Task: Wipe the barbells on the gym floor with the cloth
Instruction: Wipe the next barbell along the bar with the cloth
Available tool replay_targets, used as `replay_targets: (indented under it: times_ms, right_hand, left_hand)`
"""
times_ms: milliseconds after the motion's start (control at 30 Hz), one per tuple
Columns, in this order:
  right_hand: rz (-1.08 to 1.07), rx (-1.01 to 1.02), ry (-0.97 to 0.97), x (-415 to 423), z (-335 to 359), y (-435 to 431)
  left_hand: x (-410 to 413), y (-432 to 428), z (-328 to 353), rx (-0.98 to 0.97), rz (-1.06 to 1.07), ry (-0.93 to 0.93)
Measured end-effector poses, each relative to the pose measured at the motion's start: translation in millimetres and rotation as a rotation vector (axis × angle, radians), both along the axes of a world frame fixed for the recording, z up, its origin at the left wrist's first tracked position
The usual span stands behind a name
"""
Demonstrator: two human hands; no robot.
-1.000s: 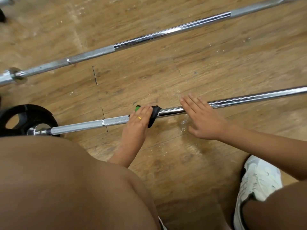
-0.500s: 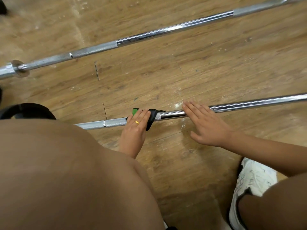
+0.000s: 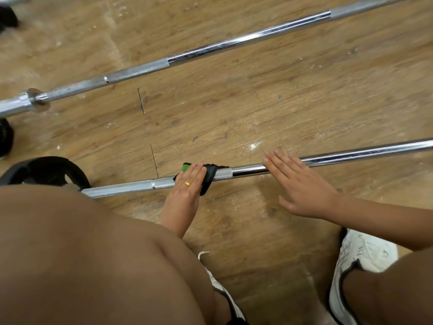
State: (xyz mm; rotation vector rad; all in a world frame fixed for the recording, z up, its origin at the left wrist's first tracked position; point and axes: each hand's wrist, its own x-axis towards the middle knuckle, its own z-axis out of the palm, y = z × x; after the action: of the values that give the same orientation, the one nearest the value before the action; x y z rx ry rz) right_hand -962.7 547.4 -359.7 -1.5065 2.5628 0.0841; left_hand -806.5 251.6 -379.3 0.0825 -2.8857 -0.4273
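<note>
Unchanged from earlier: left hand (image 3: 186,186) presses the cloth (image 3: 209,175) flat-fingered onto the near barbell (image 3: 351,154) knurling; right hand (image 3: 302,187) rests open on its smooth shaft. Second barbell (image 3: 234,43) lies beyond on scuffed wooden floor (image 3: 281,102).

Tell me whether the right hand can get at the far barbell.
Probably yes: the right hand lies flat on the near barbell, holding nothing, with only floor before the far barbell.

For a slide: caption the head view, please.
Left hand presses a black-and-green cloth on the near chrome barbell; flat right hand rests on it.
</note>
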Motion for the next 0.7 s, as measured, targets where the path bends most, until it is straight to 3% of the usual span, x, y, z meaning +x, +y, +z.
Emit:
replay_targets:
  times_ms: [367,700]
  right_hand:
    - [0.01,0.011,-0.088,6.3,2.9,9.8]
    - [0.058,-0.031,-0.079,9.7,-3.0,17.9]
  left_hand:
    - [-6.1,15.1,13.4,-0.082,-0.321,-0.07]
    - [12.6,18.7,1.8,0.009,-0.183,-0.018]
